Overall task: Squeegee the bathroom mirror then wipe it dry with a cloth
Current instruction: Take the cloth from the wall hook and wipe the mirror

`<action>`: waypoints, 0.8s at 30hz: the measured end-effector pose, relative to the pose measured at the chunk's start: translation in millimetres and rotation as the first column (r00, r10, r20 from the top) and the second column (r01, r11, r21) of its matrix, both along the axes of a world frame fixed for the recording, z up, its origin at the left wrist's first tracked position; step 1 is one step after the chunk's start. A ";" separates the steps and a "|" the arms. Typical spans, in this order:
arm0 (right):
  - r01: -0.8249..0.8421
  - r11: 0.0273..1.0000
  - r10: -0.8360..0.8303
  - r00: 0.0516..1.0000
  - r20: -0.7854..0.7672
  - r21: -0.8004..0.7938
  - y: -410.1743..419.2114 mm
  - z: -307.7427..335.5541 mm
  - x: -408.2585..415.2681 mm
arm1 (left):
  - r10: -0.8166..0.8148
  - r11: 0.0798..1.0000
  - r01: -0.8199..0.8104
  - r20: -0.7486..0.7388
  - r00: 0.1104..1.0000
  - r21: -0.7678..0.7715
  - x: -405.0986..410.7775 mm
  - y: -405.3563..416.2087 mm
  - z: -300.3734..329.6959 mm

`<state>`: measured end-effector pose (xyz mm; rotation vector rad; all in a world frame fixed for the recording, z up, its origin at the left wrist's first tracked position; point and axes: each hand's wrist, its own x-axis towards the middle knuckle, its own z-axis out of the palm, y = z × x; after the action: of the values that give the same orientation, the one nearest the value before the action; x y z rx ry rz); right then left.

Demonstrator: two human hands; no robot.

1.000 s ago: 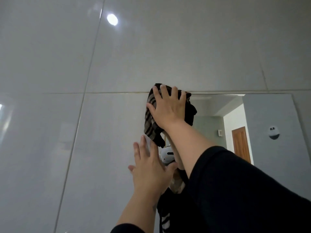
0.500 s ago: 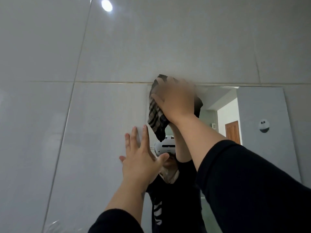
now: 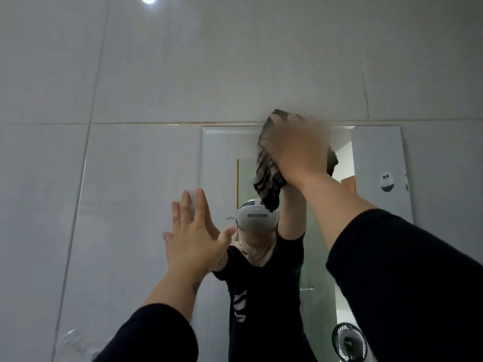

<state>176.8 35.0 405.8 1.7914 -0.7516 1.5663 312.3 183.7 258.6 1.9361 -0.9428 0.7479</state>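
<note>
Mirror [image 3: 227, 163] hangs on the tiled wall [image 3: 130, 74], long axis vertical. At its top edge, the right hand [image 3: 298, 152], blurred, fingers spread, presses a dark striped cloth [image 3: 266, 178] against the glass. Unwiped glass lies toward six o'clock. The left hand [image 3: 193, 231] braces open-palmed at the mirror's left edge, holding nothing.

two hands [image 3: 194, 239], one cloth [image 3: 268, 178], one mirror [image 3: 222, 158]
</note>
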 end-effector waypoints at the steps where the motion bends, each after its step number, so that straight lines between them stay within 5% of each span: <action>1: 0.000 1.000 0.000 1.000 0.011 0.012 -4.4 -0.5 -4.5 | 0.009 1.000 -0.009 0.010 1.000 0.002 -3.6 -0.8 1.2; 24: -0.050 0.976 -0.028 0.937 0.349 0.213 -93.9 -32.6 -118.6 | -0.023 0.998 0.027 0.079 0.997 -0.058 -12.0 -12.5 -3.3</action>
<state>58.2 -58.9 373.3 1.6839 -1.1222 1.9011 300.3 171.2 255.4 1.8523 -0.9798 0.8326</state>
